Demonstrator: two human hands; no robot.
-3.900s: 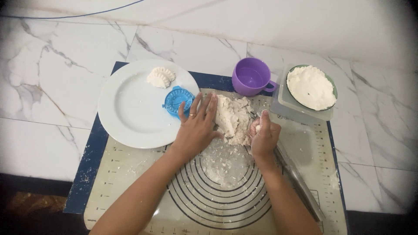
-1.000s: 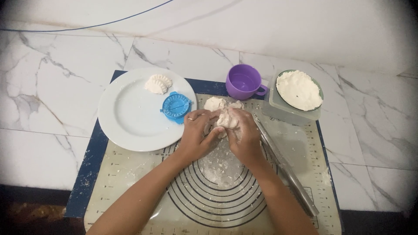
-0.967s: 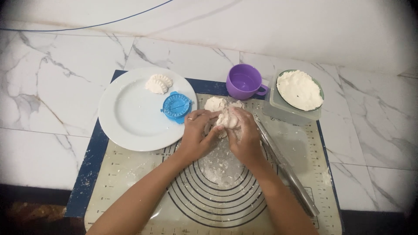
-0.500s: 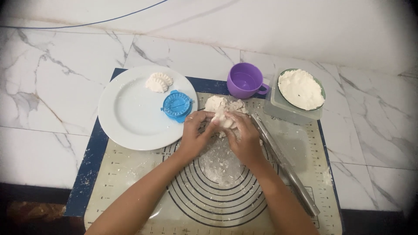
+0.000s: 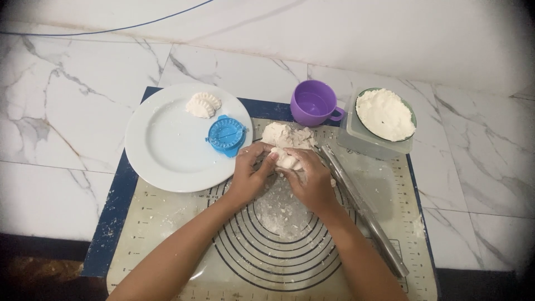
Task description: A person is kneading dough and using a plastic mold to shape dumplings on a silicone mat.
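Head view over a marble counter [image 5: 67, 111]: silicone pastry mat [image 5: 278, 245] with concentric ring guides across the lower centre, laid on a dark blue underlay [image 5: 114, 212], presumably to keep flour off the stone. Centre of frame, left hand [image 5: 251, 173] and right hand [image 5: 312, 178] cupped toward each other, both closed around a small piece of white dough [image 5: 287, 160], fingers curled as if for pinching and shaping. Just above the hands, larger dough lump [image 5: 287, 135] resting on the mat, close enough for portioning. Upper left, white plate [image 5: 161, 150] overlapping the mat edge, bearing one crimped dumpling [image 5: 203, 104] near its far rim and a blue round dumpling press [image 5: 225, 135] at its right edge, within easy reach of the left hand. Upper centre, purple cup [image 5: 315, 103], contents not discernible. Upper right, green-rimmed bowl [image 5: 385, 114] of white filling, raised on a grey box [image 5: 362, 142] beside the mat. Right of the hands, metal rolling pin [image 5: 362, 209] lying diagonally toward the lower right, parked clear of the floured working circle
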